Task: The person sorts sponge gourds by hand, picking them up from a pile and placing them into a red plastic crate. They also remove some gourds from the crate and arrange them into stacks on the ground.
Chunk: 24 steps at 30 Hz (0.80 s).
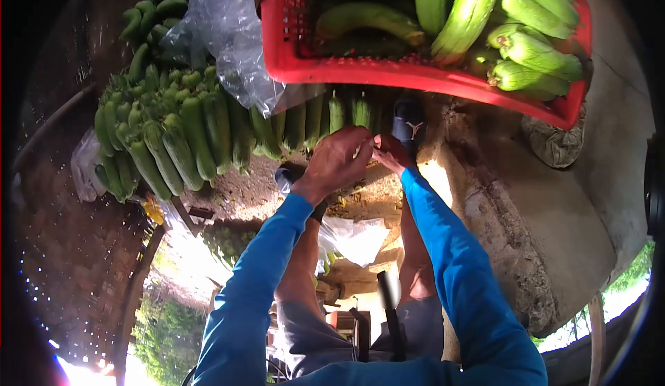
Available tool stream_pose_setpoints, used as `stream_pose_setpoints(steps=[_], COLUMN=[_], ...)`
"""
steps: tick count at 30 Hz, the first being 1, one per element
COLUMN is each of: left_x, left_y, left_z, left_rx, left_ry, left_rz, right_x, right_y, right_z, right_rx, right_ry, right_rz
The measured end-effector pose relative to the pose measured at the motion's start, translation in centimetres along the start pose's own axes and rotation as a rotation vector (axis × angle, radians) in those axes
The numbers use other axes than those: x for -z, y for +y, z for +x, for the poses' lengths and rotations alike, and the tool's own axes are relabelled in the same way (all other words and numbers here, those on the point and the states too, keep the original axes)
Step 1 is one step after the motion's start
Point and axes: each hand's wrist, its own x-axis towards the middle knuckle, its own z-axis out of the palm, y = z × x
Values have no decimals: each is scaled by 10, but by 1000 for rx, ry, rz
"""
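My left hand [337, 162] and my right hand [392, 153] meet in front of me, fingertips close together. The fingers of both are closed in a pinch. Whatever lies between them is too small or hidden to make out. Just beyond the hands stands a row of long green gourds [294, 128], partly covered by a clear plastic sheet or bag [239, 39]. A red plastic basket [415, 77] is above them in the view, holding several light green ridged gourds [465, 15].
A large pile of green gourds [181, 147] lies to the left. My shoe [409, 119] is beside the right hand. White plastic [357, 239] lies between my legs. A concrete surface [554, 206] is on the right, with a crumpled sack [554, 140] under the basket.
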Motion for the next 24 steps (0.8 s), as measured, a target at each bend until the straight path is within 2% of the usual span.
stream_pose_setpoints(steps=[2,3,4,5,6,8,9,10,12,13,14,16,17,18,20,24], left_x=[31,41,51,58,64,65,77,77,74,73,72,63,61,65,75,102], left_y=[51,61,64,78,91,78,86,87,89,79,69,40,22,21,28,68], left_z=[22,37,58,75,93,136,151,165,181,188,188,188,191,193,196,175], left_rx=[-171,-327,-403,-234,-64,-330,-359,-308,-104,68,78,63,-69,-69,31,13], left_ry=[9,52,63,99,135,303,230,278,261,85,84,-43,49,43,-97,-122], left_rz=[14,117,208,273,334,552,620,648,747,832,837,1011,1045,1046,954,987], right_x=[7,25,44,62,102,186,220,241,272,287,296,296,296,295,292,286], right_y=[6,-6,-19,-31,-51,-94,-108,-114,-106,-108,-108,-94,-89,-89,-92,-94], right_z=[-10,-18,-26,-34,-47,-72,-79,-83,-81,-78,-69,-43,-32,-26,-17,-5], right_rx=[158,161,166,168,243,273,247,218,231,252,282,331,373,368,391,337], right_ry=[81,57,30,10,123,398,426,455,479,600,722,790,860,859,833,835], right_rz=[478,864,1329,1715,1404,729,764,801,689,588,486,418,341,346,302,95])
